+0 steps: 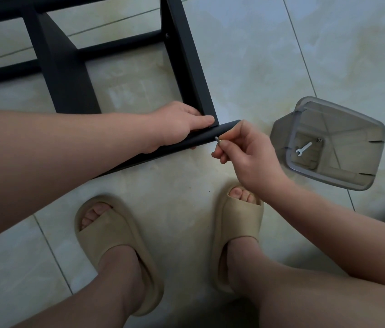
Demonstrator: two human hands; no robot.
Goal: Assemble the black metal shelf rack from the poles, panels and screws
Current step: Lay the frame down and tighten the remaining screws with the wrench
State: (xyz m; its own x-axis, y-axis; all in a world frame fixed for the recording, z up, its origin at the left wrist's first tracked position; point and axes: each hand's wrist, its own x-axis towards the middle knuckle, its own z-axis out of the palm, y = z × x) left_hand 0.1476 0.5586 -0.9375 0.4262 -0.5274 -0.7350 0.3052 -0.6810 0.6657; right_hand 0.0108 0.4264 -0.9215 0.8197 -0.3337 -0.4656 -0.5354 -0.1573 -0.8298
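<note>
The partly built black rack (182,58) lies on the tiled floor, with two upright panels joined by black poles. My left hand (177,123) grips the near black pole (212,134) where it meets the end of the right panel. My right hand (246,152) pinches a small silver screw (218,139) with a washer, its tip touching the side of that pole near the pole's right end.
A clear grey plastic tub (343,114) stands on the floor at right, holding a small silver wrench (303,149) and a screw (319,139). My feet in beige slippers (115,233) stand just below the pole. Pale tiles surround everything.
</note>
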